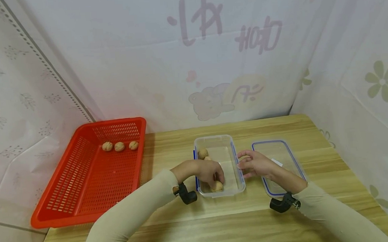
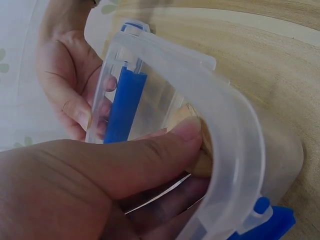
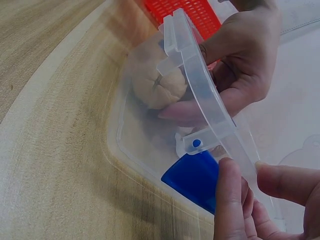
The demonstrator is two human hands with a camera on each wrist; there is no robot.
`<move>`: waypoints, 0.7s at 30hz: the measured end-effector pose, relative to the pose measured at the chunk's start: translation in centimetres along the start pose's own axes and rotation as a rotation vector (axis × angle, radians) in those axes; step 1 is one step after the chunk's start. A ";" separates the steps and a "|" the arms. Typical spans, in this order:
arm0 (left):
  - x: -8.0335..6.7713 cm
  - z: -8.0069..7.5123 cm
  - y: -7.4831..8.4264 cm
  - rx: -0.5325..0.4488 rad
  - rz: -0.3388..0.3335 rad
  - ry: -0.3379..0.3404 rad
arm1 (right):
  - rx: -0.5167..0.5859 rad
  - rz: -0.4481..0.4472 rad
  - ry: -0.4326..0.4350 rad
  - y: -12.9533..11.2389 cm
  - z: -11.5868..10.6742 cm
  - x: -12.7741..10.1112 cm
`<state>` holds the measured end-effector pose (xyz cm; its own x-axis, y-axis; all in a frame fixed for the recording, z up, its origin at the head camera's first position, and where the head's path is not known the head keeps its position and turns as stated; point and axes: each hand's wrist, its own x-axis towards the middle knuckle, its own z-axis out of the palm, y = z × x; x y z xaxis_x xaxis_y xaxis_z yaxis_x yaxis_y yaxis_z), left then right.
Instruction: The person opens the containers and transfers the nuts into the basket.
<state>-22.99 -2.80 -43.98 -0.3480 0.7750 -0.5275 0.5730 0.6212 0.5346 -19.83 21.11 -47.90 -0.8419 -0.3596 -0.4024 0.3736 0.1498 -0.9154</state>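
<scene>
Left hand [image 1: 208,172] reaches into the clear plastic container [image 1: 229,145], fingers curled around a walnut [image 1: 217,186] at its near end. Right hand [image 1: 255,164], fingers loosely bent, touches the container's right rim.

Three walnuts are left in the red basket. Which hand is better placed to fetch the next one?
Left, probably. The left hand is in the clear container on a walnut, on the red basket side. The right hand steadies the container's far rim.
</scene>
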 end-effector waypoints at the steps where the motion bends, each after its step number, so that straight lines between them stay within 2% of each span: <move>1: 0.0 0.0 0.0 0.000 -0.003 0.005 | 0.002 0.000 0.001 0.0 0.0 0.0; 9: 0.0 0.1 0.2 -0.031 -0.020 0.040 | 0.008 -0.004 -0.004 0.1 -0.1 0.0; 21: 0.0 0.0 -0.5 -0.066 0.054 0.070 | 0.019 -0.011 -0.011 0.2 -0.1 0.0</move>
<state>-23.21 -3.11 -44.24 -0.3697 0.8125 -0.4507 0.5431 0.5825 0.6047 -19.81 21.22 -48.09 -0.8414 -0.3716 -0.3924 0.3720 0.1285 -0.9193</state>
